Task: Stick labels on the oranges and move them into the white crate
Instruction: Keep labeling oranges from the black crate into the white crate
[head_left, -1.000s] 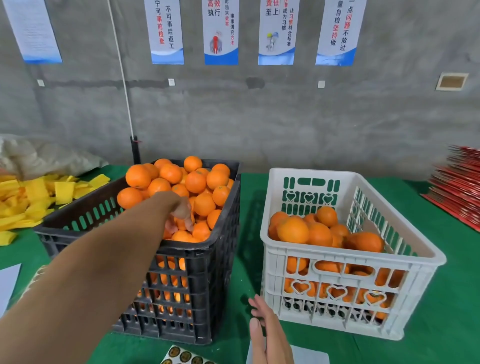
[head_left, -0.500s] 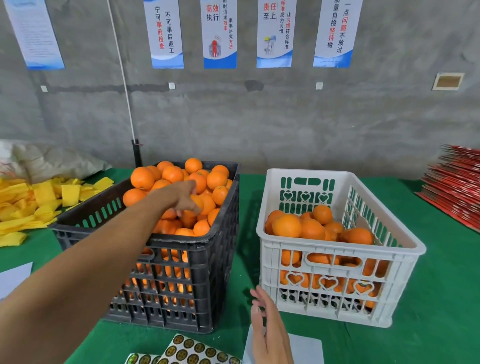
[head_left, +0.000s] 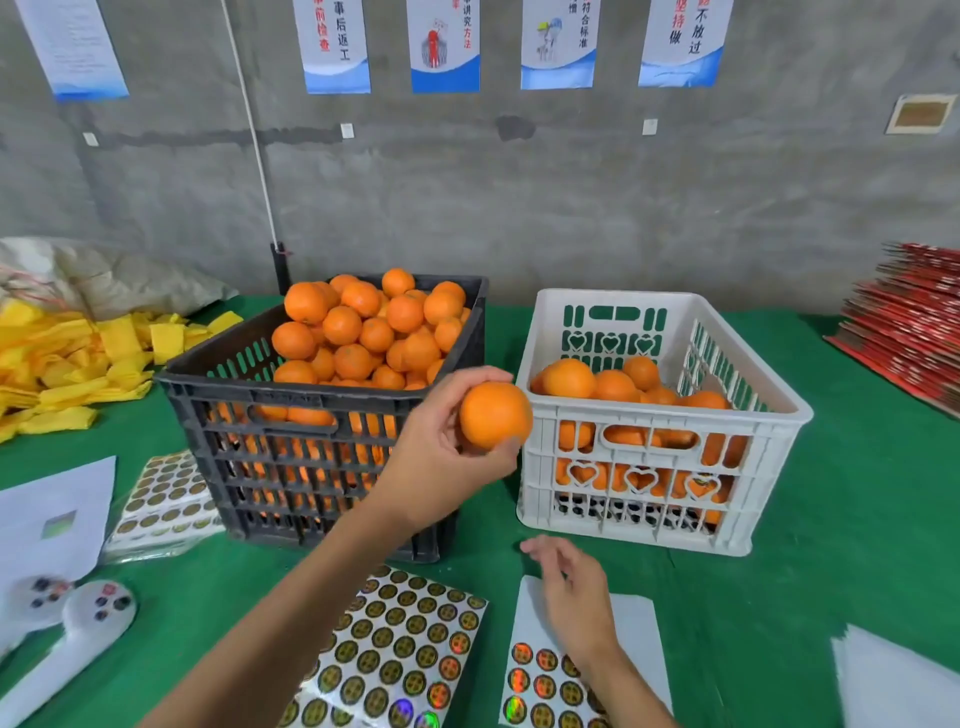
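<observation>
Fresh from the black crate (head_left: 332, 415) behind it, the left hand (head_left: 441, 457) now grips an orange (head_left: 495, 415) above the right hand (head_left: 571, 597), loosely spread over a label sheet (head_left: 634, 623), ready for labelling.

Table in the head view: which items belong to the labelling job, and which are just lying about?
Job:
orange held in left hand
right hand, over the label sheets
black crate
white crate
label sheets

Lying about:
yellow pieces
red stack
white controller
posters
</observation>
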